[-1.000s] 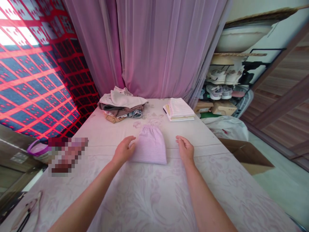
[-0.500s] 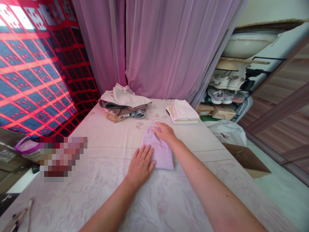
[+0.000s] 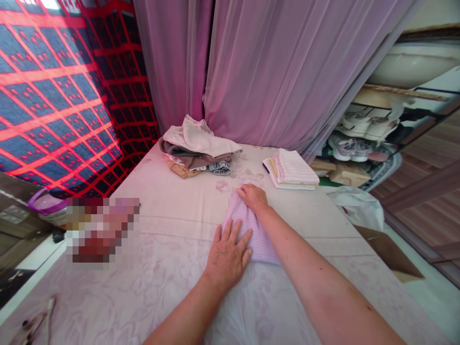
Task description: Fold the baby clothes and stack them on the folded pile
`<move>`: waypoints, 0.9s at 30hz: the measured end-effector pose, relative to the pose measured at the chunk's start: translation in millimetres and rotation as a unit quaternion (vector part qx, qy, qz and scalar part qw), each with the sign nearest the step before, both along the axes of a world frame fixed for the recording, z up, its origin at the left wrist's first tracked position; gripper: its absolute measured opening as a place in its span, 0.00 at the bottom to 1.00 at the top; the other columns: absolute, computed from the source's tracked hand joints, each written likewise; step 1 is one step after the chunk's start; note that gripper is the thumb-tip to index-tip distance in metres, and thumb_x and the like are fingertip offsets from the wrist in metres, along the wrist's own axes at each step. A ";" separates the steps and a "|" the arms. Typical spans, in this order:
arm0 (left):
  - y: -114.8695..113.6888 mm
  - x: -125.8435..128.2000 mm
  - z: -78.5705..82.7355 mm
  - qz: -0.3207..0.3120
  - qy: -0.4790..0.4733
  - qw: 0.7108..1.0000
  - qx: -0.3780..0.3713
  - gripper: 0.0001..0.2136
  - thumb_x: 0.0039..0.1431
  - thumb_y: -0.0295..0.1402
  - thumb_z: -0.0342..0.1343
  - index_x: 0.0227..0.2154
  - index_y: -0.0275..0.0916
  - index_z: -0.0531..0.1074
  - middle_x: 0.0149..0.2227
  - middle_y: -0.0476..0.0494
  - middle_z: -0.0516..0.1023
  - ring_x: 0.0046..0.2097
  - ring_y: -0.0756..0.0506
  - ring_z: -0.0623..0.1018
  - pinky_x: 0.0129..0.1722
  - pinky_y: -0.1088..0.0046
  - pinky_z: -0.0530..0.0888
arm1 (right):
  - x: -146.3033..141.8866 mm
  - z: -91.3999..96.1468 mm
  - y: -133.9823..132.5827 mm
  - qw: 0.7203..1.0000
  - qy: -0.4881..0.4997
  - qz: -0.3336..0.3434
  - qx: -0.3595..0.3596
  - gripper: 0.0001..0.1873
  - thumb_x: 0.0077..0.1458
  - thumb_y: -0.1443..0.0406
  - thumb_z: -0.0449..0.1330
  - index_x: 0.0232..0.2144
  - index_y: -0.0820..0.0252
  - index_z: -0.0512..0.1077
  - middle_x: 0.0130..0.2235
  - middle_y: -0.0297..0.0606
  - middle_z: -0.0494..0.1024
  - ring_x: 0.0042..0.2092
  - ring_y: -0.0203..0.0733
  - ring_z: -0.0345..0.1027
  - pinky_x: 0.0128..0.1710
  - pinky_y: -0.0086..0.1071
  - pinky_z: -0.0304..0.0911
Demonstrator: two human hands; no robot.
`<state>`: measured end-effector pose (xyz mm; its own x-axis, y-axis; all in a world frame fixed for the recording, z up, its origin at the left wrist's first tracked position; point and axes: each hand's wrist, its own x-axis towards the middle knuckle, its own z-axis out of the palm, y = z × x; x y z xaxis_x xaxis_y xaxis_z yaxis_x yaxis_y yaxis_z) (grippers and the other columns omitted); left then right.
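A folded lilac striped garment lies on the patterned bed cover in front of me. My left hand rests flat on its left side with the fingers spread. At the far end, my right hand is closed on the gathered top edge of the garment, the fingertips pinching the cloth. The right forearm covers part of the garment's right side.
A loose pile of clothes sits at the back left, and a neat folded stack at the back right. Behind them hangs a purple curtain. Shoes and an open cardboard box stand beyond the right edge.
My right hand has closed on the top edge and bunched the cloth. The left hand has slid further onto the garment. The camera view has turned slightly.
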<state>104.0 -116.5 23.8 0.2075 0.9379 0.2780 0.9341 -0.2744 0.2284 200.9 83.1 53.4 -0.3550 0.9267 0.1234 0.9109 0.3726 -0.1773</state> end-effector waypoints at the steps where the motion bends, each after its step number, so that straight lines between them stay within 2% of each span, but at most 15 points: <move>1: 0.1 0.2 0.5 0.000 -0.007 1.000 -0.003 0.22 0.64 0.44 0.46 0.61 0.53 0.62 0.64 0.42 0.61 0.65 0.34 0.60 0.59 0.47 0.61 | 0.3 0.6 1.0 1.000 0.006 0.008 -0.002 0.18 0.62 0.53 0.50 0.37 0.53 0.77 0.42 0.40 0.79 0.42 0.44 0.72 0.42 0.34 0.62; 4: 0.6 0.1 0.4 0.002 -0.024 1.000 -0.003 0.22 0.64 0.44 0.47 0.60 0.52 0.63 0.64 0.42 0.62 0.65 0.33 0.59 0.60 0.46 0.60 | 4.9 8.9 -1.8 0.999 0.026 0.031 0.015 0.18 0.63 0.57 0.48 0.43 0.52 0.76 0.45 0.39 0.78 0.45 0.43 0.71 0.47 0.34 0.62; 8: 0.8 0.2 -2.1 0.004 -0.030 1.000 0.005 0.22 0.64 0.44 0.48 0.60 0.51 0.62 0.65 0.43 0.60 0.66 0.32 0.57 0.61 0.46 0.59 | 19.9 13.5 -23.1 0.982 0.118 0.103 0.102 0.22 0.64 0.61 0.44 0.50 0.56 0.73 0.51 0.41 0.76 0.53 0.43 0.66 0.56 0.37 0.57; 11: 0.3 3.0 -2.1 0.009 -0.036 0.999 -0.005 0.24 0.63 0.45 0.47 0.61 0.45 0.62 0.65 0.40 0.60 0.66 0.32 0.57 0.61 0.47 0.59 | 29.9 1.5 -41.1 0.981 0.078 0.167 0.052 0.22 0.63 0.60 0.45 0.53 0.54 0.71 0.57 0.39 0.71 0.61 0.44 0.59 0.62 0.42 0.49; 14: 1.9 3.3 1.1 0.011 -0.077 0.997 -0.014 0.26 0.62 0.44 0.48 0.60 0.38 0.62 0.64 0.37 0.62 0.65 0.33 0.58 0.61 0.49 0.59 | 32.9 -12.9 -49.6 0.988 0.017 0.154 0.000 0.24 0.64 0.60 0.45 0.60 0.53 0.64 0.65 0.41 0.60 0.66 0.48 0.48 0.64 0.52 0.41; 16: 5.8 -4.2 4.1 0.015 -0.141 0.990 -0.017 0.23 0.61 0.40 0.49 0.57 0.37 0.65 0.62 0.37 0.65 0.64 0.36 0.62 0.61 0.52 0.61 | 31.3 -17.2 -50.0 0.990 0.002 0.142 -0.010 0.25 0.64 0.60 0.44 0.62 0.54 0.61 0.66 0.42 0.57 0.67 0.48 0.45 0.64 0.54 0.40; 18: 11.8 -20.9 6.9 0.046 -0.243 0.968 -0.027 0.18 0.61 0.36 0.47 0.52 0.38 0.69 0.56 0.38 0.73 0.58 0.41 0.71 0.58 0.59 0.66 | 29.3 -16.6 -48.5 0.990 0.000 0.141 -0.014 0.25 0.64 0.60 0.44 0.61 0.53 0.61 0.66 0.42 0.58 0.67 0.47 0.46 0.64 0.53 0.40; 19: 15.0 -32.2 8.1 0.078 -0.306 0.948 -0.039 0.16 0.62 0.34 0.45 0.49 0.39 0.71 0.51 0.40 0.77 0.52 0.43 0.75 0.55 0.62 0.70 | 29.0 -15.1 -47.9 0.990 0.005 0.139 -0.015 0.24 0.64 0.60 0.45 0.61 0.53 0.62 0.65 0.42 0.59 0.67 0.47 0.47 0.64 0.53 0.41; 21: 20.6 -56.9 9.7 0.164 -0.423 0.888 -0.073 0.14 0.60 0.34 0.43 0.43 0.40 0.72 0.38 0.44 0.80 0.41 0.46 0.79 0.44 0.67 0.75 | 31.8 -11.4 -48.2 0.990 0.033 0.134 -0.004 0.23 0.63 0.60 0.47 0.58 0.53 0.65 0.64 0.42 0.62 0.66 0.48 0.49 0.64 0.53 0.42; 22: 22.4 -68.2 10.3 0.191 -0.470 0.857 -0.089 0.14 0.59 0.34 0.44 0.42 0.40 0.71 0.34 0.46 0.79 0.39 0.46 0.80 0.40 0.69 0.76 | 35.6 -9.9 -49.5 0.990 0.056 0.129 0.010 0.23 0.62 0.61 0.48 0.57 0.53 0.67 0.63 0.42 0.63 0.65 0.48 0.51 0.63 0.53 0.43; 24: 24.1 -84.5 11.3 0.201 -0.535 0.812 -0.120 0.12 0.57 0.35 0.45 0.39 0.40 0.71 0.33 0.47 0.78 0.35 0.48 0.80 0.35 0.73 0.76 | 48.5 -9.0 -55.1 0.987 0.117 0.094 0.054 0.22 0.59 0.61 0.50 0.55 0.55 0.70 0.61 0.43 0.66 0.63 0.48 0.56 0.62 0.49 0.48; 25: 24.1 -88.8 11.8 0.196 -0.544 0.805 -0.134 0.12 0.57 0.36 0.45 0.37 0.39 0.71 0.32 0.48 0.78 0.34 0.48 0.79 0.33 0.74 0.75 | 57.2 -9.8 -59.8 0.984 0.148 0.059 0.074 0.23 0.58 0.60 0.51 0.54 0.57 0.70 0.59 0.44 0.68 0.60 0.48 0.60 0.60 0.46 0.53; 27: 22.8 -90.7 13.3 0.176 -0.513 0.827 -0.150 0.11 0.55 0.38 0.48 0.35 0.40 0.72 0.29 0.50 0.77 0.30 0.49 0.78 0.31 0.75 0.73 | 76.3 -13.9 -72.4 0.979 0.181 -0.046 0.079 0.23 0.57 0.59 0.51 0.52 0.58 0.71 0.53 0.45 0.75 0.51 0.47 0.69 0.51 0.41 0.63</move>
<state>13.3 -93.6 37.1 -0.2943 0.9484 -0.1183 0.2161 0.1866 0.9584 277.2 10.7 39.5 -0.1783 0.9118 0.3699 0.8299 0.3413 -0.4413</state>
